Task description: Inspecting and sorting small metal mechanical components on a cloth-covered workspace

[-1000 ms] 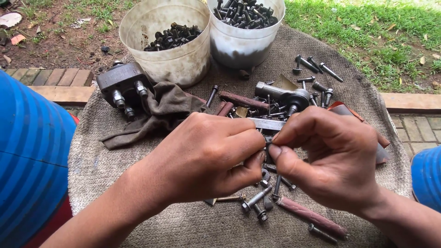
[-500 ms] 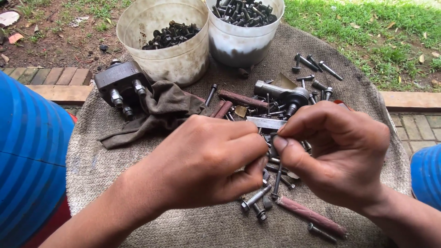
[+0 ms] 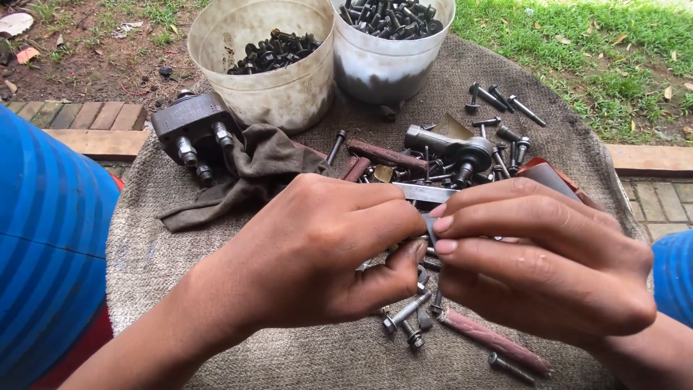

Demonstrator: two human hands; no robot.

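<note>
Hands meet over burlap sack (image 3: 180, 253); left hand (image 3: 325, 253) & right hand (image 3: 541, 260) both pinch 1 small metal part (image 3: 431, 230); 2 buckets (image 3: 289, 87) of bolts behind.

Two bolt-filled tubs (image 3: 267, 79), rag (image 3: 245, 170)

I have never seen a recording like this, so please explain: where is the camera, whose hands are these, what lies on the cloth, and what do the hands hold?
The camera sits on a person's head and looks down, so both hands belong to that person. The left hand and the right hand meet at the fingertips and pinch a small dark metal piece; it is mostly hidden, so I cannot tell its kind. Below them lies a coarse cloth strewn with loose bolts, a rusty rod, a brown rag and a metal block. Behind stand two plastic tubs holding dark bolts.
</note>
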